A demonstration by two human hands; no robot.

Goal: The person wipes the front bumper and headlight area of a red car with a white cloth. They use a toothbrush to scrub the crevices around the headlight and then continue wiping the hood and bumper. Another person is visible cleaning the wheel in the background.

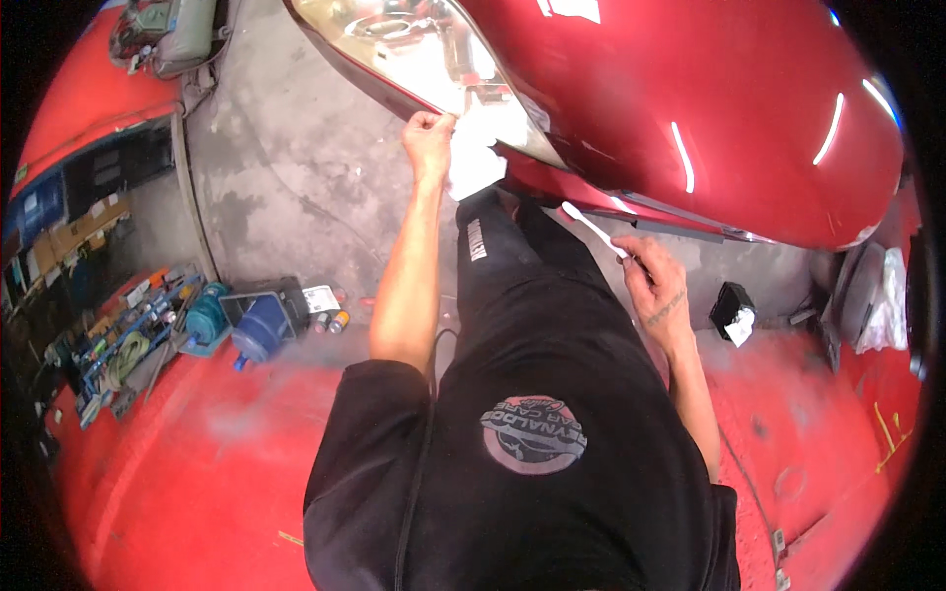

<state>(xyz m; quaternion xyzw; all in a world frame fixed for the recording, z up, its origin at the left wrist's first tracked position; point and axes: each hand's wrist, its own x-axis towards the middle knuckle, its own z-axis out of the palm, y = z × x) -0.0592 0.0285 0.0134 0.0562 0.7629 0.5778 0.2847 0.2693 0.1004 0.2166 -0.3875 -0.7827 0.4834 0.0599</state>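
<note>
My left hand [430, 146] is closed at the lower edge of a car headlight [379, 44], its fingers pinching a bright white cloth [477, 169]. The cloth hangs just below the lens, so overexposed that I cannot tell whether it is fabric or paper. A slim white toothbrush [595, 230] is gripped in my right hand [652, 281], its head pointing up and left toward the car. That hand stays apart from the red car body [680, 108]. The headlight's clear lens shows its bulb housing inside.
On the left stand a black crate [281, 295] with a blue water jug [264, 327], spray cans [338, 322] and a rack of tools [128, 340]. An air compressor [177, 34] sits at the upper left. A black box [730, 310] rests on the floor at right.
</note>
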